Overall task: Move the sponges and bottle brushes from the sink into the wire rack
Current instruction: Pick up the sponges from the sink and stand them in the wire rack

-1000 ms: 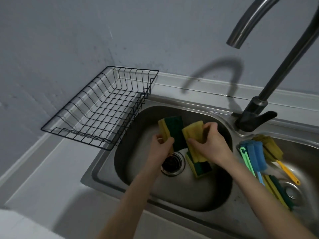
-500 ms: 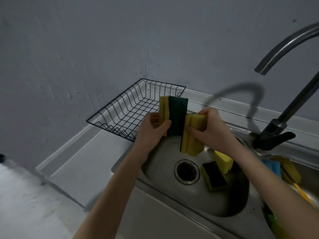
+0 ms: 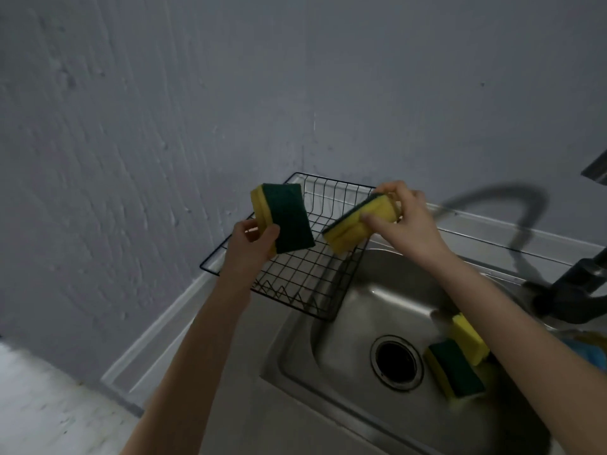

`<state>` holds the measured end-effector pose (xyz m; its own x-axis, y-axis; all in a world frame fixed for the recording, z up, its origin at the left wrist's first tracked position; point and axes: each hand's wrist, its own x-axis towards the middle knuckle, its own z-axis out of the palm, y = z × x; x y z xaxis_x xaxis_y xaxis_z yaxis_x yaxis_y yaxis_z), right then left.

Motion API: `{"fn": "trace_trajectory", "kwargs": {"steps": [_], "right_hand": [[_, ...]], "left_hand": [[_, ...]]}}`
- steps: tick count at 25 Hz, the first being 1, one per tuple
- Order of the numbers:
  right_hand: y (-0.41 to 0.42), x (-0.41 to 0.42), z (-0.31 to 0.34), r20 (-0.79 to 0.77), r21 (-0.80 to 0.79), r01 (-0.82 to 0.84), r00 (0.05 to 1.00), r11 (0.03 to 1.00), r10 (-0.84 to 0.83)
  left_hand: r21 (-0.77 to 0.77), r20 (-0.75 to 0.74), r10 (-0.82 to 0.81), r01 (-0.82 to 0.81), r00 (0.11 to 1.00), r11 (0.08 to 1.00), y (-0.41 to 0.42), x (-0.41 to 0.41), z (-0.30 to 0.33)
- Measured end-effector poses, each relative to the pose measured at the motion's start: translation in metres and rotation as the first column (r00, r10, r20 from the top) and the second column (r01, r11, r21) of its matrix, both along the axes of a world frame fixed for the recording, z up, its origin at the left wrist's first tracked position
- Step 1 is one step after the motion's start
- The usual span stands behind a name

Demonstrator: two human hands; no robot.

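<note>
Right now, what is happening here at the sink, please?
A person is clearing sponges out of the sink. The left hand holds one sponge and the right hand holds another sponge, both above the wire rack. Two more sponges lie in the basin beside the drain.

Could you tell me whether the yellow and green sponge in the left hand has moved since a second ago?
Yes. The yellow and green sponge in the left hand has risen from the steel sink basin to above the black wire rack.
</note>
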<state>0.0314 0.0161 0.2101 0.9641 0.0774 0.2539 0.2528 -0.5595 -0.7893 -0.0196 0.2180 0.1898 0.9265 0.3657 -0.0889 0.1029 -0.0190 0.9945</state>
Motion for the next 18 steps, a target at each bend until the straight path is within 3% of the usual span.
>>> {"fn": "trace_trajectory", "kwargs": {"steps": [8, 18], "right_hand": [[0.048, 0.088, -0.033, -0.041, -0.01, 0.108, 0.993, 0.994, -0.108], [0.081, 0.168, -0.09, -0.179, -0.059, 0.097, 0.978, 0.994, -0.107]], "left_hand": [[-0.128, -0.097, -0.05, 0.037, 0.994, 0.991, 0.031, 0.061, -0.024], [-0.055, -0.191, -0.062, 0.052, 0.98, 0.997, 0.029, 0.118, -0.059]]}}
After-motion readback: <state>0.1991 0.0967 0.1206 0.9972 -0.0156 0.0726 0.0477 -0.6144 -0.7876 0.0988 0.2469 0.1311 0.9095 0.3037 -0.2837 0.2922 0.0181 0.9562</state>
